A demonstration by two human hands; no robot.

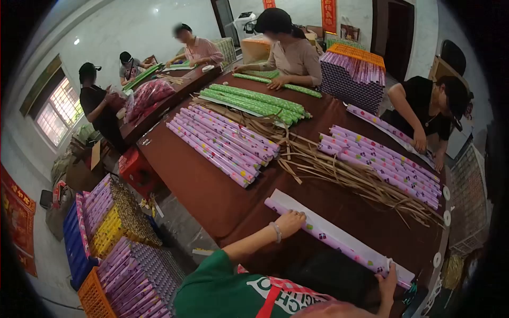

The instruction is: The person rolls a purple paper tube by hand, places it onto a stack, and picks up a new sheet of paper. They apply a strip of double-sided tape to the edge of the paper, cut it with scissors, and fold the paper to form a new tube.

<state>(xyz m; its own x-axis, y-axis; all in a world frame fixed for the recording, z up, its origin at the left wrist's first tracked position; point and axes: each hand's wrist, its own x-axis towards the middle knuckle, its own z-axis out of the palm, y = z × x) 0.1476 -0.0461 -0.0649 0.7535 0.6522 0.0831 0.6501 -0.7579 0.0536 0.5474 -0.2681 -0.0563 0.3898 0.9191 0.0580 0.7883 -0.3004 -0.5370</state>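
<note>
A pink patterned sheet (339,239), partly rolled with its white inner side showing, lies along the near edge of the brown table. My left hand (291,223) rests on its left part, fingers curled over the rolled edge. Near the right end, my right hand (388,279) grips the roll between thumb and fingers. Beyond the sheet lie dry brown strips (339,167), with pink rolls (225,140) to the left of them and more pink rolls (382,164) to the right.
Green rolls (254,100) lie farther back on the brown table (212,196). A co-worker (291,58) stands across, another person (424,106) bends at the right, and several others work behind. Crates of rolls, one an orange crate (95,297), stand at the lower left.
</note>
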